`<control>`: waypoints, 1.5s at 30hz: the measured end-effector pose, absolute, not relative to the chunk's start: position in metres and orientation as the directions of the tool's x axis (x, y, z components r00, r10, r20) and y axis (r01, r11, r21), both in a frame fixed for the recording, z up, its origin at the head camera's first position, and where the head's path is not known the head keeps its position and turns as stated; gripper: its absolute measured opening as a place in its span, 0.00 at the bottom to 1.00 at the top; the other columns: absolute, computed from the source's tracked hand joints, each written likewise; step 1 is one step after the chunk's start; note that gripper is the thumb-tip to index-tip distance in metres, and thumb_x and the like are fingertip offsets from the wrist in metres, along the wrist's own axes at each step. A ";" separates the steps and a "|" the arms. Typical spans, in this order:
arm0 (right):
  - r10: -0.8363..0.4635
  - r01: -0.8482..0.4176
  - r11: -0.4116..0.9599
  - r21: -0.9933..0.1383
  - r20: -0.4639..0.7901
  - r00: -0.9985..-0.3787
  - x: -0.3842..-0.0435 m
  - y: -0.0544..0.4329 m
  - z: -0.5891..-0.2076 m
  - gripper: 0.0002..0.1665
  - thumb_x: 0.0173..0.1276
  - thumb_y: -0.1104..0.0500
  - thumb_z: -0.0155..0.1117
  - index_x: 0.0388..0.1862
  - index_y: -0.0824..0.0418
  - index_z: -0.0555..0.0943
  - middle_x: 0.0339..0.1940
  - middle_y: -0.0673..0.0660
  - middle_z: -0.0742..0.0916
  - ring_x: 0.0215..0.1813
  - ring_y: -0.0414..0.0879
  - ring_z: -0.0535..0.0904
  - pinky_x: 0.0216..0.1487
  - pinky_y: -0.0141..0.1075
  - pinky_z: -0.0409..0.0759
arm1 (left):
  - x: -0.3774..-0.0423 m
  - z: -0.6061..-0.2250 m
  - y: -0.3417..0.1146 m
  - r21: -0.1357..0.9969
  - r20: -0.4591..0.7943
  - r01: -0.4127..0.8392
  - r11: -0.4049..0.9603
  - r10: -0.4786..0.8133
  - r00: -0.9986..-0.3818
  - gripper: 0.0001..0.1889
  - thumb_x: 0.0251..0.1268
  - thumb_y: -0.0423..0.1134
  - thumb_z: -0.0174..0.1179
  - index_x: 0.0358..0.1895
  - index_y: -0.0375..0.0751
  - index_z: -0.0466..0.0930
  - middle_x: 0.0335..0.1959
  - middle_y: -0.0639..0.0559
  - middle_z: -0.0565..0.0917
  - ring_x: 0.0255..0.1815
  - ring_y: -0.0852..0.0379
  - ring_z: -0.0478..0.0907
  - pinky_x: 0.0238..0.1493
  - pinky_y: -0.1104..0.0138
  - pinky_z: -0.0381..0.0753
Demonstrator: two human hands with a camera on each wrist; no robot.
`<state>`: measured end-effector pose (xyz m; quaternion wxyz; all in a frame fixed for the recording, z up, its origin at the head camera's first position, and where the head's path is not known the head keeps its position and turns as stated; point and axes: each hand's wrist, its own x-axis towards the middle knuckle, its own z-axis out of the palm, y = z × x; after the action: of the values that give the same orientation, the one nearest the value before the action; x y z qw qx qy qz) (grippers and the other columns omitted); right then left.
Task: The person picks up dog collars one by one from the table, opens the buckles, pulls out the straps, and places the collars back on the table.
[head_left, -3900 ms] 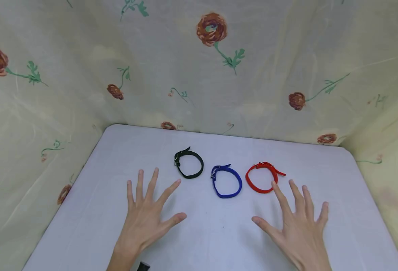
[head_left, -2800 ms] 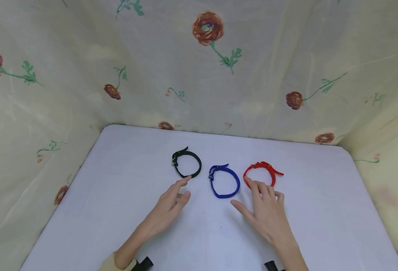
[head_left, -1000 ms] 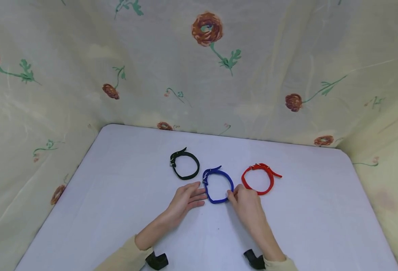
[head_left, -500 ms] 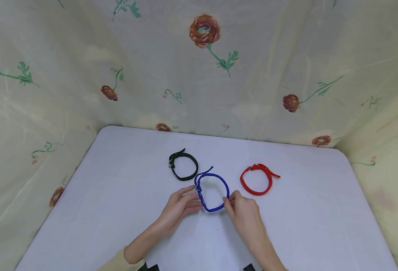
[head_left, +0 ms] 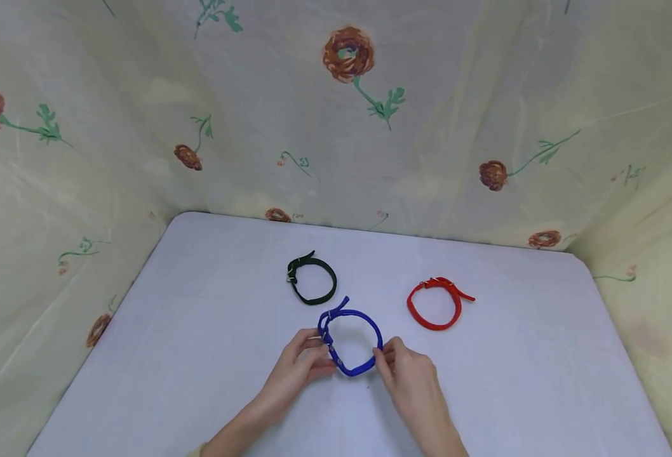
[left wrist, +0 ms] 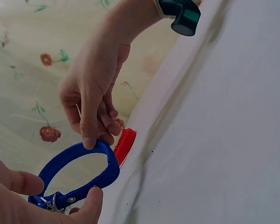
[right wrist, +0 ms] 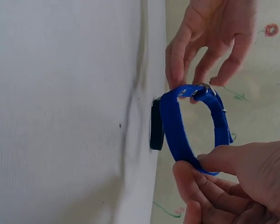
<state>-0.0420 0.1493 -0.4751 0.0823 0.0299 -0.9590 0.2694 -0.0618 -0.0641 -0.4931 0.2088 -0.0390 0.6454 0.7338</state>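
A blue buckled collar (head_left: 352, 339) is lifted just above the white table (head_left: 199, 355), held between both hands. My left hand (head_left: 304, 363) pinches its buckle side (left wrist: 56, 201); my right hand (head_left: 396, 365) pinches the opposite side of the loop (right wrist: 179, 133). In the left wrist view the blue collar (left wrist: 79, 175) hangs between thumb and fingers, the right hand (left wrist: 91, 100) gripping its top. A black collar (head_left: 312, 279) lies on the table behind and left. A red collar (head_left: 436, 303) lies to the right, also in the left wrist view (left wrist: 124, 142).
Floral yellow cloth (head_left: 336, 114) walls the table at the back and both sides. The black collar (right wrist: 156, 123) shows edge-on behind the blue one in the right wrist view. A wrist-worn camera strap (left wrist: 181, 14) sits on the right forearm.
Both hands went from flat on the table to the blue collar, took hold of it and drew it toward me, off its place between the black and red collars.
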 end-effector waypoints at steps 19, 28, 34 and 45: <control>-0.004 -0.035 0.885 -0.465 0.066 -0.998 -0.027 0.142 -0.467 0.07 0.73 0.55 0.76 0.40 0.56 0.87 0.29 0.48 0.93 0.30 0.37 0.85 0.40 0.41 0.82 | -0.044 -0.487 -0.063 0.930 0.036 0.083 0.357 0.136 -0.990 0.09 0.86 0.49 0.55 0.56 0.51 0.75 0.53 0.47 0.93 0.29 0.52 0.93 0.34 0.73 0.87; 0.008 0.016 0.850 -0.527 -0.018 -1.000 -0.027 0.147 -0.459 0.27 0.71 0.47 0.78 0.65 0.53 0.81 0.55 0.49 0.93 0.53 0.47 0.90 0.54 0.51 0.81 | -0.038 -0.485 -0.065 0.830 0.144 0.191 0.524 0.130 -0.981 0.05 0.77 0.48 0.66 0.47 0.58 0.80 0.41 0.63 0.95 0.36 0.62 0.91 0.34 0.73 0.81; -0.161 -0.240 0.656 -0.716 0.178 -0.971 -0.029 0.154 -0.457 0.31 0.73 0.47 0.76 0.72 0.41 0.77 0.66 0.42 0.87 0.66 0.46 0.85 0.63 0.59 0.79 | -0.034 -0.483 -0.066 0.788 0.163 0.247 0.565 0.195 -0.967 0.10 0.79 0.51 0.64 0.52 0.53 0.78 0.43 0.56 0.95 0.37 0.58 0.92 0.37 0.72 0.84; -0.280 -0.349 0.451 -0.821 0.241 -0.929 -0.034 0.144 -0.471 0.19 0.77 0.53 0.72 0.64 0.45 0.83 0.55 0.42 0.91 0.51 0.34 0.88 0.54 0.35 0.89 | -0.030 -0.479 -0.067 0.828 0.229 0.369 0.422 0.347 -0.910 0.06 0.88 0.42 0.52 0.56 0.45 0.73 0.43 0.50 0.93 0.37 0.60 0.92 0.39 0.71 0.86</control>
<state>-0.0340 0.1437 -0.4711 0.0351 0.1849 -0.8510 0.4903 -0.0297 -0.0666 -0.4790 -0.0113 0.2122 0.8432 0.4937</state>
